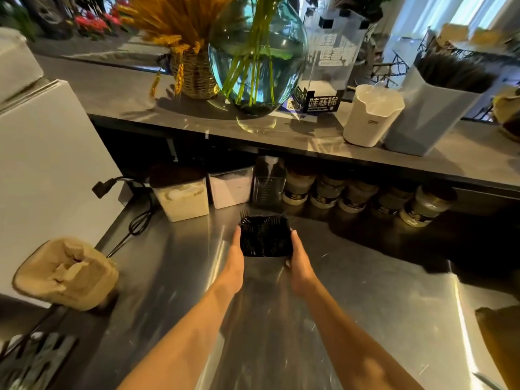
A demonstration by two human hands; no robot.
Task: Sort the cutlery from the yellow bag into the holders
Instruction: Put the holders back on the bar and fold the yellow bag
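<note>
A holder [266, 236] packed with black plastic forks is held between both my hands above the steel worktop [351, 305]. My left hand [235, 258] grips its left side and my right hand [299, 261] grips its right side. On the upper grey counter at the right stand an empty white holder [371, 116] and a pale blue holder [430, 108] filled with dark sticks. A yellow-brown shape [498, 339] shows at the right edge; I cannot tell whether it is the yellow bag.
Jars and plastic tubs [183, 198] line the back under the counter [309, 136]. A glass vase [256, 60] and a wicker basket of dried wheat [194, 74] stand above. A brown paper cup carrier [67, 273] and a white appliance [42, 178] sit at the left.
</note>
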